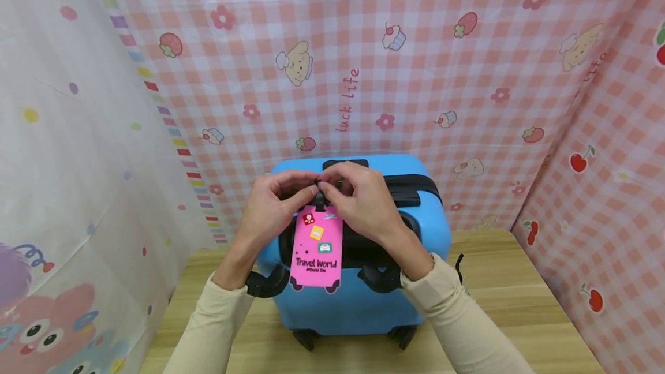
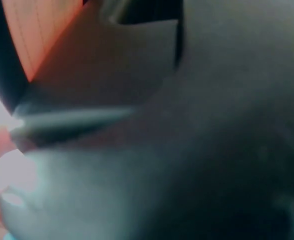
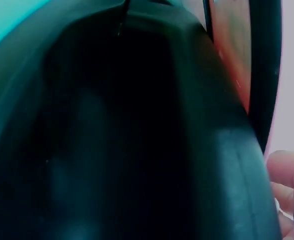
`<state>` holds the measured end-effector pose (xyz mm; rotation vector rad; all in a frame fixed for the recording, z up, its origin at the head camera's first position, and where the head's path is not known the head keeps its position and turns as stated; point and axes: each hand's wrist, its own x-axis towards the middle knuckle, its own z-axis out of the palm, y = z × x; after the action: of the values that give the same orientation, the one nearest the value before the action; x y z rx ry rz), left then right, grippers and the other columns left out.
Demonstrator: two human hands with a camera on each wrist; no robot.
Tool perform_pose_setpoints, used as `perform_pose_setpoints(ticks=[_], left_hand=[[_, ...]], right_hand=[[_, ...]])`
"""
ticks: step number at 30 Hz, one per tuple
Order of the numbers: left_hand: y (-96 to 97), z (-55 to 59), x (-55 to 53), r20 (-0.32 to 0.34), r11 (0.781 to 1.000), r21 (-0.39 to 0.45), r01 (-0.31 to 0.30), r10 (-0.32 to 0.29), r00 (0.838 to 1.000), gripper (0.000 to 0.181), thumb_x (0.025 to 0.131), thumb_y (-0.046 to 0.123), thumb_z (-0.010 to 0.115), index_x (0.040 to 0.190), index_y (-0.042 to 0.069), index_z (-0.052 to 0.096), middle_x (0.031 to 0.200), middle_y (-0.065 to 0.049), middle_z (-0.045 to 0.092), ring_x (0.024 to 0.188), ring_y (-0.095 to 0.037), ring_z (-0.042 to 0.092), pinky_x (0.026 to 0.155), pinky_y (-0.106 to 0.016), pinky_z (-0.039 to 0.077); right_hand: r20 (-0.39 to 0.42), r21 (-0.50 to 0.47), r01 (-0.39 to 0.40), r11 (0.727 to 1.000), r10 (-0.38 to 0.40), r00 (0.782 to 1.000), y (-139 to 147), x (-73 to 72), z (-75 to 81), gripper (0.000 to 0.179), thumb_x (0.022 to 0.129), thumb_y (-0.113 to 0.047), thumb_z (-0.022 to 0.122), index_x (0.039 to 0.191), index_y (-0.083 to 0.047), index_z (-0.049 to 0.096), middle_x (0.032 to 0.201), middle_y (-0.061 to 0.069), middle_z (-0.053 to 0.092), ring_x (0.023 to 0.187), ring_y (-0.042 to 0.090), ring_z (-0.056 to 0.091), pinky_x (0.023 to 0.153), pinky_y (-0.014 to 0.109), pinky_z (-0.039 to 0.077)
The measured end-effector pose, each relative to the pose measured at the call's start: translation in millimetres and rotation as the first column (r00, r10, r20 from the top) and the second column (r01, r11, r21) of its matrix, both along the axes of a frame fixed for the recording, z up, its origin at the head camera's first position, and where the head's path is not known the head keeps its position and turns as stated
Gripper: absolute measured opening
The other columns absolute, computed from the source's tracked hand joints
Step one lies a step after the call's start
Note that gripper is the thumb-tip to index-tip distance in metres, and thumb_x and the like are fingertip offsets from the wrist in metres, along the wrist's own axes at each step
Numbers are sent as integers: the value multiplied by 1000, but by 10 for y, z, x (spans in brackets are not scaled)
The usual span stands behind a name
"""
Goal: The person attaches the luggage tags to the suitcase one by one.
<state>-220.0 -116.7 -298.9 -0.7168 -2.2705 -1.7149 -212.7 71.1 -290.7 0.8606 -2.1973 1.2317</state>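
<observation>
Sleeves (image 1: 213,328), L hand (image 1: 267,204) + R hand (image 1: 366,201) pinching strap (image 1: 319,203) on tag (image 1: 316,273), case (image 1: 353,299), room R to tbl edge (image 1: 542,293)

Long cream sleeves (image 1: 210,328), curved black wrist cameras (image 1: 267,283)

The person's left hand (image 1: 269,204) and right hand (image 1: 366,204) meet, thumbs (image 1: 303,197) and forefingers (image 1: 293,176) pinching, forearms (image 1: 210,319) angled inward.

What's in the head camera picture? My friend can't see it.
A person's left hand and right hand pinch the black strap of a pink luggage tag by a blue suitcase. The suitcase is on a wooden surface, before a pink checked backdrop.
</observation>
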Motion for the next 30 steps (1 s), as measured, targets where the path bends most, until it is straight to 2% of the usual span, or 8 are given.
perform_pose_setpoints(ticks=[10, 18, 25, 30], left_hand=[[8, 3, 11, -19, 999, -31, -24, 24, 1000, 23, 91, 10, 71, 113, 4, 74, 104, -9, 75, 89, -15, 71, 77, -25, 57], [27, 0, 7, -2, 997, -60, -51, 51, 999, 24, 91, 12, 71, 113, 6, 75, 109, -8, 74, 87, -17, 70, 75, -25, 57], [25, 1, 12, 6, 997, -73, -33, 34, 999, 22, 91, 15, 72, 111, 7, 75, 101, -7, 75, 83, -18, 69, 73, -27, 57], [29, 4, 28, 19, 995, -83, -51, 53, 998, 24, 90, 17, 73, 111, 7, 75, 102, -7, 75, 83, -18, 69, 74, -28, 57]], right_hand=[[94, -94, -5, 996, 14, 995, 30, -2, -23, 10, 90, -10, 72, 99, -6, 76, 82, 3, 61, 62, 15, 49, 55, 29, 41], [132, -99, -16, 995, 29, 991, 44, -3, -19, 9, 92, -12, 71, 98, -8, 77, 85, 1, 63, 63, 16, 49, 55, 29, 42], [144, -109, -21, 994, 37, 989, 51, 2, -18, 10, 92, -12, 71, 99, -9, 77, 84, 0, 63, 62, 17, 49, 54, 29, 40], [159, -112, -27, 993, 45, 986, 56, -5, -16, 10, 91, -13, 72, 99, -10, 77, 81, 0, 62, 61, 18, 48, 53, 29, 40]])
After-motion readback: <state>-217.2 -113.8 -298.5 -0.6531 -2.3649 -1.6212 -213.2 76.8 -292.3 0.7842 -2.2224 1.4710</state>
